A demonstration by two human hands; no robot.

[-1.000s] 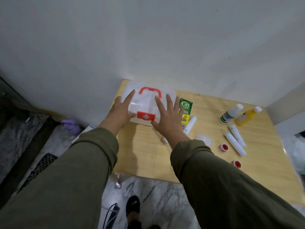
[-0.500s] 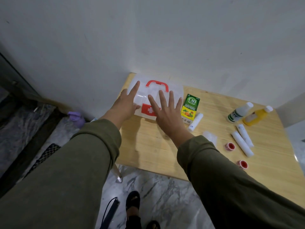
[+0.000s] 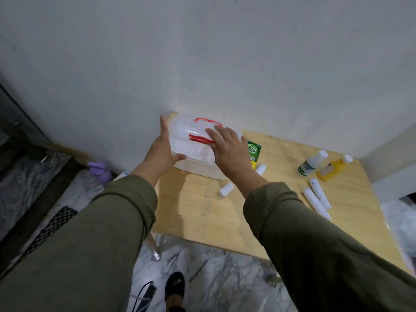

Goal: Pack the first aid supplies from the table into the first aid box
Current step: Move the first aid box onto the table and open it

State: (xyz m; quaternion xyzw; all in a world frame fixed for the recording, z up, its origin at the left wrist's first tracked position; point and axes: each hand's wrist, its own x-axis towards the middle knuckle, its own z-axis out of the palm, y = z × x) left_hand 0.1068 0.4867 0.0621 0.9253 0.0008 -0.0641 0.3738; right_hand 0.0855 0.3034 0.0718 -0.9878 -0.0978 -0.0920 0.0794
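First aid box (image 3: pixel 193 152) at table's (image 3: pixel 202 212) far-left corner against the wall, bottles (image 3: pixel 311 163) and rolls (image 3: pixel 316 202) far right.

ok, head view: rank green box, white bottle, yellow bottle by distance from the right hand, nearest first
From the right hand:
1. Green box, right beside the hand, partly hidden behind it.
2. White bottle, further right, near the back of the table.
3. Yellow bottle, just beyond the white one, nearest the table's right corner.
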